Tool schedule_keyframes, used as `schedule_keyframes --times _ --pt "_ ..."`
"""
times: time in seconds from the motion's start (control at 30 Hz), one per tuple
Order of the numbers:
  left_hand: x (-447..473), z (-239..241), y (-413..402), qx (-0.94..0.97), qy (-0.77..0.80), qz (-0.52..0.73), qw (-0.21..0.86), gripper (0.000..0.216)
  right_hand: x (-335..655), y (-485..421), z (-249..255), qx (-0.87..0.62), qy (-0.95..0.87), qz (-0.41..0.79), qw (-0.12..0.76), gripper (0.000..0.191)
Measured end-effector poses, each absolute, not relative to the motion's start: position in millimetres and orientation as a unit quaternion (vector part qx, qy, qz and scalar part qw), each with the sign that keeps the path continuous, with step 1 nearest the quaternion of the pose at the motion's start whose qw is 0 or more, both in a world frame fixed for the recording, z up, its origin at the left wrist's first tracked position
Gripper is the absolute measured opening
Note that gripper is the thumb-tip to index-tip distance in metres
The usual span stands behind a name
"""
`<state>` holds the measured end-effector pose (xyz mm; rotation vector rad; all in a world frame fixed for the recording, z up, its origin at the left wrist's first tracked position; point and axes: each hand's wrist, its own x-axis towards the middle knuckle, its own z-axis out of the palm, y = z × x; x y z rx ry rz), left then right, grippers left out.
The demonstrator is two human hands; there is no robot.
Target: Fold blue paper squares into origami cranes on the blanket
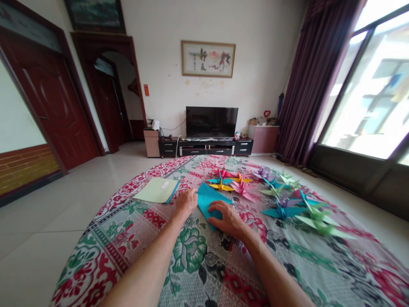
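Observation:
A folded sheet of blue paper (206,195) lies on the cloth-covered table in front of me. My left hand (188,201) is closed, pinching the sheet's left corner between thumb and fingers. Resting on the right part of the paper is my right hand (225,216), its fingers bent and its thumb spread apart from them. Part of the sheet is hidden beneath that hand. To the left of my left hand lies a stack of square paper (153,190), pale green on top with blue showing below, and a small white piece (164,185) on it.
Just beyond the blue sheet stand several folded paper cranes, including a yellow crane (221,186) and a pink crane (242,187). More cranes spread to the right, such as a blue crane (283,209) and a green crane (322,221). A flowered tablecloth (188,249) covers the round table.

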<state>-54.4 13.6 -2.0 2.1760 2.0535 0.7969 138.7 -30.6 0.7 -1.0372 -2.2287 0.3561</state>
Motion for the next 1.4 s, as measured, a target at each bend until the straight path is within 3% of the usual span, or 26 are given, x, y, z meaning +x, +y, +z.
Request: schedule_keyframes --times 0.13,0.37,0.73,0.87,1.03,1.2,1.4 --pt "-46.8 -4.1 -3.1 0.708 0.661 0.249 0.004 0.033 144.2 -26.1 -0.9 -0.482 -0.775 0.044 0.406 0.019" --pt "-41.2 -8.7 -20.0 0.719 0.645 0.259 -0.016 0.031 153.5 -22.5 -5.0 -0.575 -0.752 0.037 0.320 0.026" --pt "-50.8 -3.4 -19.7 0.726 0.629 0.279 -0.004 0.027 153.1 -15.9 -2.0 -0.541 -0.768 0.052 0.340 0.030" --pt "-51.9 -2.2 -20.2 0.756 0.601 0.261 0.001 0.022 153.6 -22.4 14.1 -0.556 -0.778 0.107 0.271 0.040" --pt "-51.1 -3.6 -19.1 0.806 0.540 0.243 0.003 0.028 168.2 -33.9 37.9 -0.478 -0.831 0.239 0.157 0.036" --pt "-52.3 -6.5 -17.8 0.824 0.508 0.250 0.006 0.032 180.1 -38.9 41.3 -0.399 -0.834 0.352 0.144 0.049" --pt "-52.8 -10.2 -17.7 0.831 0.501 0.243 -0.020 0.030 172.6 -32.9 30.8 -0.428 -0.852 0.249 0.167 0.029"
